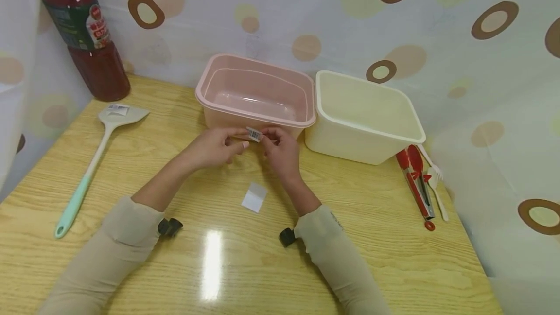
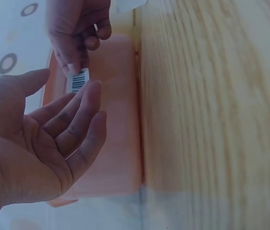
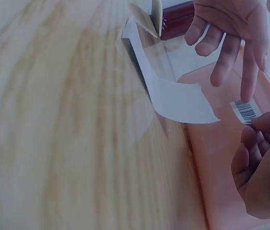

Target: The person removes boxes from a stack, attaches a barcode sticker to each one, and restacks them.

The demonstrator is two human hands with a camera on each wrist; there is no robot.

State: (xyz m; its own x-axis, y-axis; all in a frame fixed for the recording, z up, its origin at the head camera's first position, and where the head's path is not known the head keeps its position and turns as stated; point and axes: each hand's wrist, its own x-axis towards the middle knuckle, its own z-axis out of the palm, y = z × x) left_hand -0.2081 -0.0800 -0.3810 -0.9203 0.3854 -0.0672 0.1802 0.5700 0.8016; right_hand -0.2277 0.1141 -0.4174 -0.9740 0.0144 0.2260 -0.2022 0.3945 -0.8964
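Observation:
A small white barcode sticker (image 1: 253, 134) is at the front wall of the pink plastic bin (image 1: 220, 118), just under its rim. My right hand (image 1: 282, 155) pinches one edge of this sticker between thumb and fingertips. On the other side, my left hand (image 1: 213, 148) reaches in with loosely extended fingers, the index fingertip right at the sticker's edge. In the left wrist view, the left palm (image 2: 34, 139) is turned toward the camera and its thumb stands apart. A piece of white paper (image 1: 254, 197) lies on the table between the forearms, its end curling up in the right wrist view.
Beside the pink bin stands a cream bin (image 1: 345, 146). Red-handled tongs (image 1: 415, 183) lie to its right with a pale spoon (image 1: 435, 186) and fork (image 1: 430, 162). At left are a long turner (image 1: 95, 159) with a paper piece (image 1: 118, 109) on its head and a large dark-red bottle (image 1: 98, 69).

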